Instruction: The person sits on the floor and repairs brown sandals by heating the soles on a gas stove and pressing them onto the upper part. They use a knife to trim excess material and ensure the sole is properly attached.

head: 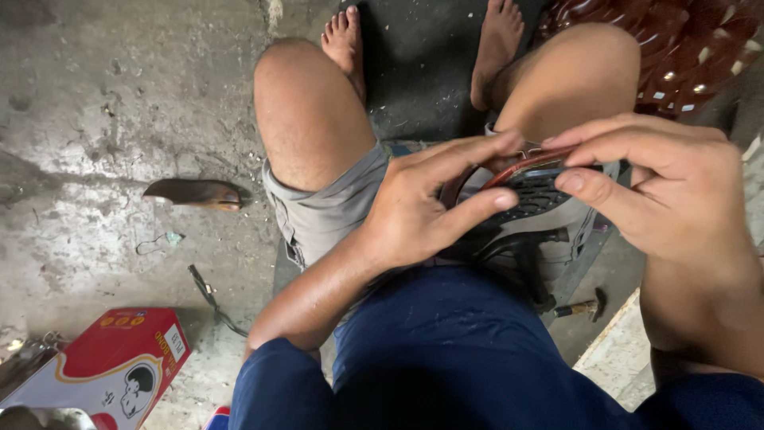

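- left hand [422,209] pinching shoe sole [532,185] over lap, thumb on black tread
- right hand [664,187] gripping its far edge
- hammer [579,306] below
- red box [111,368] on concrete floor [87,119]

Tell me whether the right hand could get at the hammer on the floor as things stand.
Probably not yet: the right hand is holding the shoe sole together with the left hand. The hammer lies below by the right leg, with nothing covering it, so a freed hand should reach it.
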